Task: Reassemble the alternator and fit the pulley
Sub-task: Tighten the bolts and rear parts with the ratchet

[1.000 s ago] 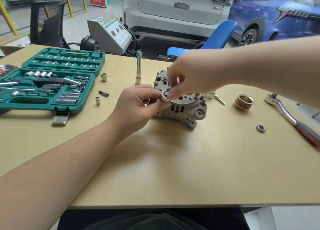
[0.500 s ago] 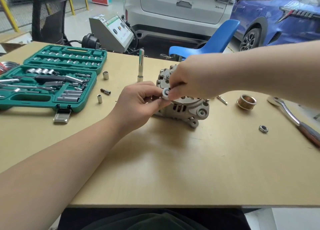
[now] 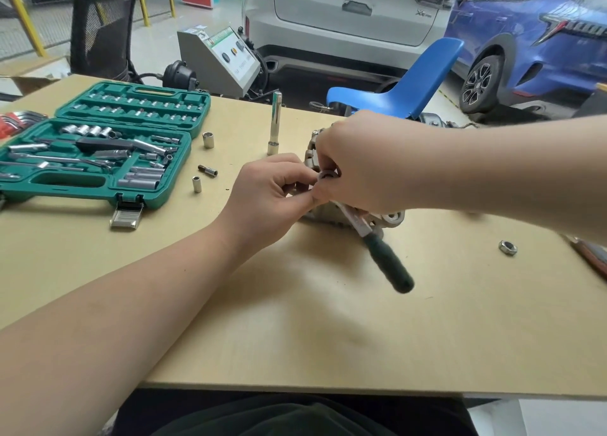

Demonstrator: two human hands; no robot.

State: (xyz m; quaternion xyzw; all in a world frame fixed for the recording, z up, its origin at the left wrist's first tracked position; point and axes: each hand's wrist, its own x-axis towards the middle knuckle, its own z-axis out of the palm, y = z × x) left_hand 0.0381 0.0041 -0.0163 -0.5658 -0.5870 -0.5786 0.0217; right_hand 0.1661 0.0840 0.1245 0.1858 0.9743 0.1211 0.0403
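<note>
Here, two bare hands meet over one grey cast-metal alternator (image 3: pixel 392 218) standing near the middle of a pale wooden tabletop (image 3: pixel 328 320): the left hand (image 3: pixel 266 196) has its fingers curled and pinching at a small silver ratchet head (image 3: pixel 327 175), and the right hand (image 3: pixel 358 163) curls its fingers round that same head from above, hiding most of the alternator's top. One dark green handle (image 3: pixel 389 265) of that ratchet slants down toward the near right, blurred. Loose on the table I count three short silver sockets (one (image 3: pixel 208 139) by the case, one (image 3: pixel 196 183) nearer, and a darker bit adapter (image 3: pixel 208 170) between them), one tall silver extension bar (image 3: pixel 275 123) standing upright, and one silver hex nut (image 3: pixel 507 247) lying well apart to the right. One open green plastic socket-set case (image 3: pixel 98 146) sits at the left with many sockets and bars in its slots, too small to count surely; a red holder of hex keys (image 3: pixel 16 122) shows at the far left edge. Beyond the table stand one blue plastic chair (image 3: pixel 414 84), one grey slant-faced machine (image 3: pixel 223 61), one black mesh bin (image 3: pixel 101 31), a white car (image 3: pixel 345 18) and a blue car (image 3: pixel 532 48) on a workshop floor. The white car's tailgate bears small lettering that I cannot read surely.
</note>
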